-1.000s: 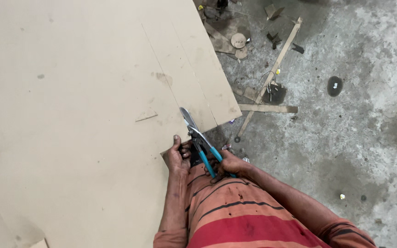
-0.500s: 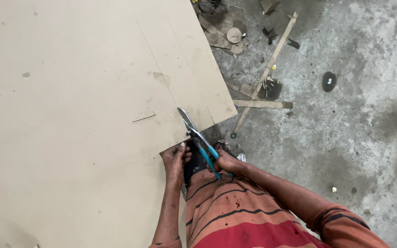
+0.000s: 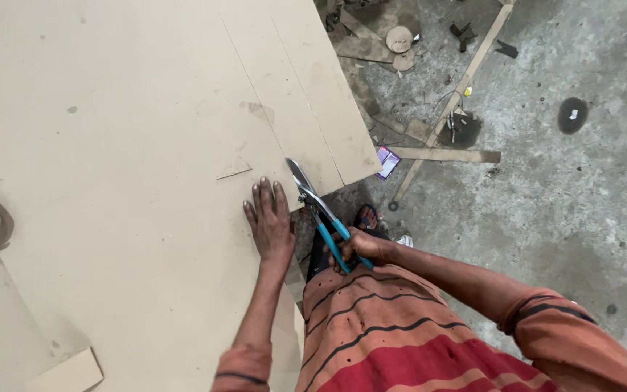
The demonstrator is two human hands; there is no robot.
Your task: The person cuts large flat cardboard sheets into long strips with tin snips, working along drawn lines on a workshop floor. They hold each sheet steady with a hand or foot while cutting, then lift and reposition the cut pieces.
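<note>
One pair of snips (image 3: 318,210) is biting into the near edge of the big tan board (image 3: 125,145), which is lying on the concrete floor (image 3: 567,203). Long axis is running diagonal: blade tips pointing up-left into the board, two blue handles trailing down-right. Right hand (image 3: 364,247) is clenching the handles, fingers wrapped round them. Left hand (image 3: 270,221) is lying flat on the board, fingers spread, gripping nothing, just left of the blades. Two long score lines are running toward the board's far edge. Open board is stretching left; wood scraps are cluttering the floor past the right edge.
</note>
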